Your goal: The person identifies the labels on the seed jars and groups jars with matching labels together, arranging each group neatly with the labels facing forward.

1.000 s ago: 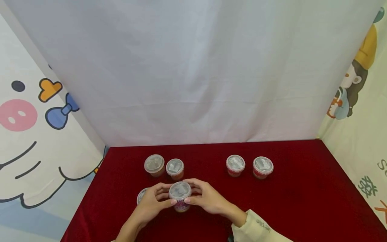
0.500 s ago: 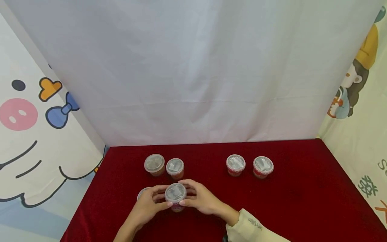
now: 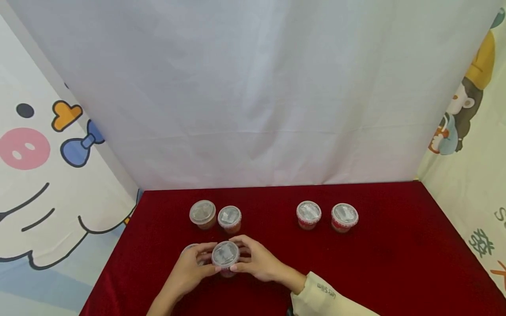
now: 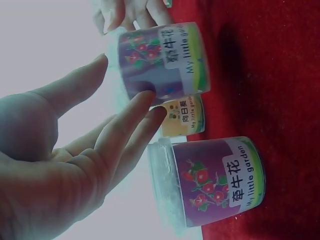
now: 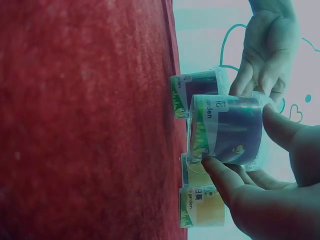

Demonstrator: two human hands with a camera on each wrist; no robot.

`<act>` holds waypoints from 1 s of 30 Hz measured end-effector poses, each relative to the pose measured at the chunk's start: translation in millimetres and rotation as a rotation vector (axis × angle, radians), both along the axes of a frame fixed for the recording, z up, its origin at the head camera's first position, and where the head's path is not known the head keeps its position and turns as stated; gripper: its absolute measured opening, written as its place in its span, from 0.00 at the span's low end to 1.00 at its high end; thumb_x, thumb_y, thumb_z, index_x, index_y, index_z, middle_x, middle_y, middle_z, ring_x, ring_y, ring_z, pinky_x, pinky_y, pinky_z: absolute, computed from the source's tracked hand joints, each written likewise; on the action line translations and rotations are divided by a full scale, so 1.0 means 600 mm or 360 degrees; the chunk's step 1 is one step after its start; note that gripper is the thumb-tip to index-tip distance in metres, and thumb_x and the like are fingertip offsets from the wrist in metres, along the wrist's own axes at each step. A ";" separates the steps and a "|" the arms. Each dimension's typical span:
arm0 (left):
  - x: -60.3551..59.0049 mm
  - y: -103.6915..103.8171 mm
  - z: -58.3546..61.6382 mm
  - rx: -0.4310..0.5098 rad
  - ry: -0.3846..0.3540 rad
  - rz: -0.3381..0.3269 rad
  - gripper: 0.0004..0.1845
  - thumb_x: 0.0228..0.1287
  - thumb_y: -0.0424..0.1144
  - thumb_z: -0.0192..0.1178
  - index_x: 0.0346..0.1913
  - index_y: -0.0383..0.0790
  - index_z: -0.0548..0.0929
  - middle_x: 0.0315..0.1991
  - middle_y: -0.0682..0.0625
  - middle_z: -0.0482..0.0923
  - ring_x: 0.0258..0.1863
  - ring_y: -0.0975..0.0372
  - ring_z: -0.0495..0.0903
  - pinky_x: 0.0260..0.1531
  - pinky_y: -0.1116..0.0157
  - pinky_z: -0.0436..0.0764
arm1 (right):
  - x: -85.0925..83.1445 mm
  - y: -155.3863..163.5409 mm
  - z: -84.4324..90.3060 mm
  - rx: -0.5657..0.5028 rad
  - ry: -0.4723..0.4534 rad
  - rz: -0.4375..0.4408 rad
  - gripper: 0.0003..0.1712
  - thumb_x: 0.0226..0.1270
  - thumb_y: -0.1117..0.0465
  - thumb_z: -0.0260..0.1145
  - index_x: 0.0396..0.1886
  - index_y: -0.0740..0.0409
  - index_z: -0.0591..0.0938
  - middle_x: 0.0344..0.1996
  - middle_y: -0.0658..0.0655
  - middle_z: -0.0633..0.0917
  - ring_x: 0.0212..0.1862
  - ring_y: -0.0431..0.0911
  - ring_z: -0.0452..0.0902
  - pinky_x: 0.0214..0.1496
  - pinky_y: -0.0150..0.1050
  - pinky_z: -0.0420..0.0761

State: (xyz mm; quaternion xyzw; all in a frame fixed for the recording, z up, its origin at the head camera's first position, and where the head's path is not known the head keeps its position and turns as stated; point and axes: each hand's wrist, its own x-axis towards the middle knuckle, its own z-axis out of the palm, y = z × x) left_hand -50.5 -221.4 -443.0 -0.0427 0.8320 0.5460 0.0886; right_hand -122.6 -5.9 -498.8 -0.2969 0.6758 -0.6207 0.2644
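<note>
Between my two hands is a small clear-lidded tub (image 3: 225,253) with a purple label, red flowers and the words "My little garden" (image 4: 155,62). It stands upright, close over the red cloth. My left hand (image 3: 189,268) holds its left side, the thumb in front and the fingers behind. My right hand (image 3: 258,263) grips the opposite side, its thumb (image 5: 280,125) by the lid and its fingers reaching toward the base. A second purple-labelled tub (image 4: 215,182) stands just left of it, mostly hidden behind my left hand in the head view.
Behind my hands stand two lidded tubs, a wider one (image 3: 203,213) and a yellow-labelled one (image 3: 230,218). Two red-labelled tubs, one nearer (image 3: 309,214) and one farther right (image 3: 345,217), are at the back. Red cloth (image 3: 379,263) covers the table; a white curtain (image 3: 253,109) hangs behind.
Both hands have carried the purple-labelled tub a short way left, closer to the second purple-labelled tub. The other tubs have stayed in place.
</note>
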 end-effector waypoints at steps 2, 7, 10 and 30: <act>-0.001 -0.003 0.002 -0.0018 0.0002 -0.0001 0.31 0.59 0.25 0.75 0.66 0.22 0.79 0.62 0.29 0.77 0.60 0.41 0.84 0.45 0.63 0.89 | 0.000 -0.001 -0.003 0.0007 0.0008 -0.0001 0.33 0.69 0.73 0.72 0.71 0.70 0.70 0.65 0.66 0.77 0.67 0.61 0.78 0.64 0.40 0.83; -0.003 -0.006 0.006 -0.0078 0.0030 -0.0016 0.31 0.59 0.26 0.75 0.66 0.23 0.79 0.61 0.32 0.83 0.61 0.43 0.84 0.46 0.64 0.87 | 0.003 -0.007 -0.008 0.0030 0.0035 -0.0015 0.32 0.69 0.72 0.73 0.70 0.68 0.71 0.66 0.66 0.77 0.68 0.62 0.76 0.65 0.41 0.82; -0.003 -0.004 0.009 -0.0117 0.0067 0.0012 0.30 0.58 0.26 0.76 0.64 0.24 0.80 0.58 0.34 0.85 0.60 0.44 0.85 0.48 0.62 0.88 | 0.006 -0.011 -0.011 0.0061 0.0068 -0.0033 0.33 0.67 0.74 0.74 0.69 0.67 0.71 0.67 0.66 0.77 0.69 0.63 0.76 0.65 0.41 0.82; -0.003 0.044 0.015 -0.0196 0.0327 0.0081 0.23 0.67 0.28 0.72 0.64 0.32 0.82 0.62 0.40 0.84 0.62 0.45 0.83 0.59 0.52 0.85 | 0.010 0.018 -0.009 0.0258 0.0214 -0.0034 0.39 0.70 0.64 0.75 0.76 0.64 0.68 0.72 0.63 0.75 0.71 0.61 0.74 0.69 0.50 0.79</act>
